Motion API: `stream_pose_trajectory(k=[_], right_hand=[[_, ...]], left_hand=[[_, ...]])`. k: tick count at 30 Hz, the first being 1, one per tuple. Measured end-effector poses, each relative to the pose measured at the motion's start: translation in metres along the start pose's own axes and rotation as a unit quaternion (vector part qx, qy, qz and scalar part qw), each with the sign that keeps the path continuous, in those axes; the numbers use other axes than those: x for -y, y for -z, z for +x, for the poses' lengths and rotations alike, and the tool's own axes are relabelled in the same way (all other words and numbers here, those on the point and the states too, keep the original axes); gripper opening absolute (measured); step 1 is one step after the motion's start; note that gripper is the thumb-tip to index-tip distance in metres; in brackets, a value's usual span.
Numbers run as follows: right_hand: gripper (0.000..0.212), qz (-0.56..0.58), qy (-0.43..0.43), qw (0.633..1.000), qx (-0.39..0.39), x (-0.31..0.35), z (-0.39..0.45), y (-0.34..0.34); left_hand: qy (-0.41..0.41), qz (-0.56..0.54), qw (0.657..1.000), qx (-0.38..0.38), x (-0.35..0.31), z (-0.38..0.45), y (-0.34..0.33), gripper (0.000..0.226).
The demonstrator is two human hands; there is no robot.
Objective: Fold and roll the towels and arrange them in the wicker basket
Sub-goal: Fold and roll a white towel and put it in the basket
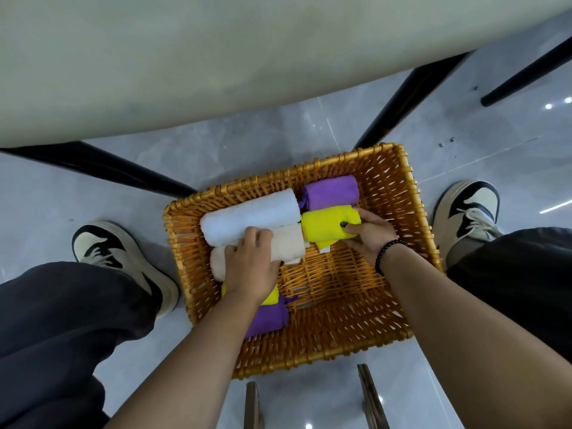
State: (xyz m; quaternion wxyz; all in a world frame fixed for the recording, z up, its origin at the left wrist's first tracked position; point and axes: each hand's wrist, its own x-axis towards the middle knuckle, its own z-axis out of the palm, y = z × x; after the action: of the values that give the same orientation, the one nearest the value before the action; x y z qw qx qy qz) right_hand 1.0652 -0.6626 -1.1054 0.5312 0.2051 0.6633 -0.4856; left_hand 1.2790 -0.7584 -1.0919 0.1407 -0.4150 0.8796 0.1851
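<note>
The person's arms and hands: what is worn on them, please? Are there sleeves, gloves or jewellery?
Both forearms are bare: no sleeves or gloves in view. The left hand wears nothing. The right hand has a black beaded bracelet round its wrist.

You are indoors, seated at a pale table (185, 57) on black angled legs (411, 97), in what could be a home or a dining room. Glossy grey floor tiles (278, 134) reflect ceiling lights, and 2 wooden chair legs (371, 397) show below you.
</note>
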Motion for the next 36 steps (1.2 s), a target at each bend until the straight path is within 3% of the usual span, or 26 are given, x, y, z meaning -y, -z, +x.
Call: stream_pose_trajectory(k=[3, 7, 10, 13, 16, 21, 25, 26, 28, 33, 36], right_hand=[[0.042, -0.010, -0.037, 0.998, 0.050, 0.002, -0.004, 0.005], [0.049, 0.009, -0.097, 0.983, 0.153, 0.006, -0.019, 0.021], [0.057, 0.008, -0.103, 0.968, 0.229, 0.013, -0.028, 0.024], [0.047, -0.053, -0.070, 0.961, 0.262, 0.020, -0.030, 0.010], [0.044, -0.048, -0.028, 0.961, 0.270, 0.023, -0.029, -0.004], [0.029, -0.025, -0.015, 0.979, 0.204, 0.013, -0.027, -0.011], [0.049, 0.021, 0.042, 0.995, -0.087, 0.010, -0.009, -0.014], [0.056, 0.012, 0.044, 0.991, -0.122, 0.010, -0.003, -0.017], [0.070, -0.001, 0.029, 0.993, -0.119, 0.010, 0.004, -0.026], [0.098, -0.026, 0.003, 0.994, -0.107, 0.017, 0.021, -0.049], [0.099, -0.039, -0.007, 0.994, -0.105, 0.019, 0.030, -0.051]], left_hand=[[0.010, -0.117, 0.993, -0.017, 0.009, -0.009, 0.000, 0.034], [0.059, -0.334, 0.941, 0.002, 0.014, -0.008, 0.019, 0.014], [0.064, -0.473, 0.875, 0.079, -0.002, 0.010, 0.042, 0.022], [0.048, -0.544, 0.811, 0.211, -0.024, 0.027, 0.057, 0.034], [0.070, -0.509, 0.823, 0.241, -0.035, 0.032, 0.057, 0.049], [0.198, -0.578, 0.762, 0.214, -0.032, 0.028, 0.043, 0.038], [0.280, -0.664, 0.682, 0.125, -0.025, 0.025, 0.038, 0.038], [0.290, -0.687, 0.657, 0.113, -0.023, 0.024, 0.039, 0.033], [0.299, -0.720, 0.617, 0.104, -0.021, 0.021, 0.042, 0.029], [0.287, -0.758, 0.574, 0.115, -0.015, 0.018, 0.044, 0.037], [0.289, -0.773, 0.552, 0.118, -0.015, 0.021, 0.046, 0.045]])
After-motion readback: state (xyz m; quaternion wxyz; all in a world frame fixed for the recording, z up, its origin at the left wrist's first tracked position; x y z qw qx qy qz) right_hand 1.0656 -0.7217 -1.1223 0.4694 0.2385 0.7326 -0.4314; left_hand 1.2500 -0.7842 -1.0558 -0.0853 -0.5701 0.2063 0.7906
